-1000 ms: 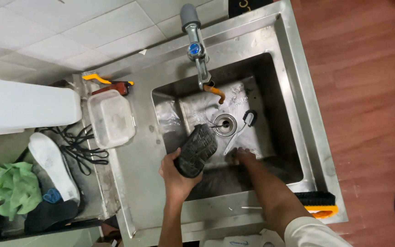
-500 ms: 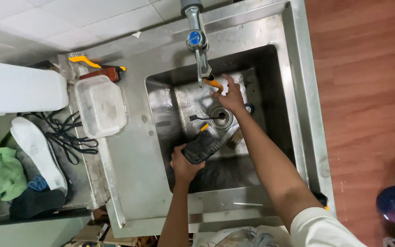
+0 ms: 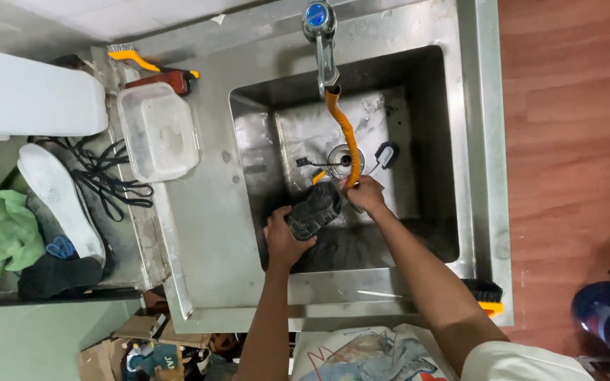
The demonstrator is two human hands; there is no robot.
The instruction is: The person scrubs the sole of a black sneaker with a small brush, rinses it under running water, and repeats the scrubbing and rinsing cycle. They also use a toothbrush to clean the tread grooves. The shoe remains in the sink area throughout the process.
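Gripping a dark, seemingly wet shoe (image 3: 313,210), left hand (image 3: 285,236) steadies it.

A brown cardboard box (image 3: 111,353) is sitting near left, below the counter — a blue-labelled packet (image 3: 151,356) is lying just beside it.

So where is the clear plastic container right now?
In the head view, the clear rectangular plastic container sits on the steel counter left of the sink basin, just below a yellow-handled brush and beside a white shoe sole.
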